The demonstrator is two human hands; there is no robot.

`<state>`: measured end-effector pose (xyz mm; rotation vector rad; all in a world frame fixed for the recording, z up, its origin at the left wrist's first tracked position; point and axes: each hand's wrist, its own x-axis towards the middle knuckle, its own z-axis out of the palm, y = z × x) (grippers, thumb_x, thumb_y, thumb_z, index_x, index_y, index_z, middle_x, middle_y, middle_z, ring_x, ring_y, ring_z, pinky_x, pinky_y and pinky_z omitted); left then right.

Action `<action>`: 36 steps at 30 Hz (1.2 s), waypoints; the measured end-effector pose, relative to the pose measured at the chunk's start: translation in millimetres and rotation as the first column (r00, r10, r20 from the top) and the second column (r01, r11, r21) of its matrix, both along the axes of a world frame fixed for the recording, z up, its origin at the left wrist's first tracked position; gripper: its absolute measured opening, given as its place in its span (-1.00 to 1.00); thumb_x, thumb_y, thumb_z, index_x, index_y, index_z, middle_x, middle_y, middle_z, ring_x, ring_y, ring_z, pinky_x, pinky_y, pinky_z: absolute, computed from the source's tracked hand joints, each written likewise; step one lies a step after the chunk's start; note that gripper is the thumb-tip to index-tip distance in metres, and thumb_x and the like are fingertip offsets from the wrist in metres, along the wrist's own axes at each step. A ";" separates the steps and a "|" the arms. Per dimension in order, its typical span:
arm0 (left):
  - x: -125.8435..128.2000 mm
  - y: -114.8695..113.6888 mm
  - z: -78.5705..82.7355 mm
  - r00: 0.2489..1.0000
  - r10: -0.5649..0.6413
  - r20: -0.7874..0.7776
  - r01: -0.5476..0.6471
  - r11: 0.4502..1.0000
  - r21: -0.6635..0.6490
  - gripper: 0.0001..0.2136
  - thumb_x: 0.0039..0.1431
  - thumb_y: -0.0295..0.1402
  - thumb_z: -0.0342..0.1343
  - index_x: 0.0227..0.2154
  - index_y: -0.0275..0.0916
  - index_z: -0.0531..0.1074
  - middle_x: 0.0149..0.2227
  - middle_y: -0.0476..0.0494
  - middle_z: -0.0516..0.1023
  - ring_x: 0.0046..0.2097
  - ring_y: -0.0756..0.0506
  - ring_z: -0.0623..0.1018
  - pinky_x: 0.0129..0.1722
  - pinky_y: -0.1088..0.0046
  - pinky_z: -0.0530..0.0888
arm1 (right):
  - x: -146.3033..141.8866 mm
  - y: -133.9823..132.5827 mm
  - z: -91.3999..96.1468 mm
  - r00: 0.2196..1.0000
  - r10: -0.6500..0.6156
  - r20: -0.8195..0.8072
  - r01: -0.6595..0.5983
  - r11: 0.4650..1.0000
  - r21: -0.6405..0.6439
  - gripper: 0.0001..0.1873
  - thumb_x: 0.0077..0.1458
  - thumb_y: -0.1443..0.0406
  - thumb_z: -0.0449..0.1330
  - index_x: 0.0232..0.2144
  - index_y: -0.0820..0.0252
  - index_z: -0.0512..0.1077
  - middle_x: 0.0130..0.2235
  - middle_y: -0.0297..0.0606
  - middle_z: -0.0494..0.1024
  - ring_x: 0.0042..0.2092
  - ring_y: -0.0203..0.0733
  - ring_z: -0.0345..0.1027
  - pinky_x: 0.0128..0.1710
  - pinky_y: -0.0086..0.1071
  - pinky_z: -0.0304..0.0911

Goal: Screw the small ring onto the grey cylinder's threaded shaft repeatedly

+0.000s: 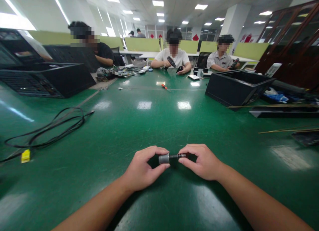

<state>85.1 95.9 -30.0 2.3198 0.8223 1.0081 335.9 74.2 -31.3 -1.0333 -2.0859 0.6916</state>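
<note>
A short grey metal cylinder [163, 159] with a thin dark rod [173, 156] sticking out to the right is held level above the green table. My left hand [144, 168] pinches the cylinder between thumb and index finger. At the rod's other end, my right hand [200, 161] grips the shiny tip between thumb and fingertips. Cylinder and rod lie in one line; whether they are one piece or two, I cannot tell. Part of the rod's tip is covered by the right fingers.
An orange screwdriver [165, 87] lies farther back on the green table [119, 124]. Black cable [62, 124] with a yellow tag [25, 156] is coiled at left. Black computer cases [229, 90] stand on both sides. Across the table, a person [171, 55] holds a power drill [171, 62].
</note>
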 end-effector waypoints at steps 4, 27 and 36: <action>-0.1 0.4 0.0 1.000 0.002 0.004 -0.002 1.000 0.009 -0.74 0.11 -0.41 0.31 -0.13 -0.15 0.47 -0.18 -0.05 0.64 -0.16 -0.07 0.63 -0.12 0.41 0.51 | 0.5 -0.3 -0.8 1.000 -0.003 -0.002 0.003 1.000 -0.003 -0.92 0.20 0.31 0.25 -0.24 0.15 0.53 -0.33 -0.33 0.59 -0.30 -0.25 0.45 -0.24 -0.39 0.26; -1.2 1.5 1.6 1.000 0.017 0.006 -0.017 1.000 -0.011 -0.76 0.10 -0.40 0.30 -0.15 -0.18 0.49 -0.19 -0.08 0.65 -0.18 -0.08 0.64 -0.13 0.40 0.53 | 1.6 0.6 0.8 1.000 -0.012 -0.004 0.012 1.000 -0.002 -0.93 0.18 0.32 0.25 -0.26 0.16 0.53 -0.34 -0.31 0.59 -0.31 -0.24 0.46 -0.24 -0.38 0.29; -0.7 1.2 3.0 1.000 0.024 0.008 -0.024 1.000 -0.013 -0.78 0.11 -0.38 0.29 -0.16 -0.21 0.50 -0.20 -0.14 0.65 -0.17 -0.12 0.64 -0.13 0.35 0.53 | 3.2 2.0 1.1 1.000 -0.016 0.008 0.016 1.000 0.004 -0.93 0.19 0.31 0.24 -0.26 0.16 0.53 -0.34 -0.30 0.59 -0.31 -0.23 0.46 -0.25 -0.37 0.30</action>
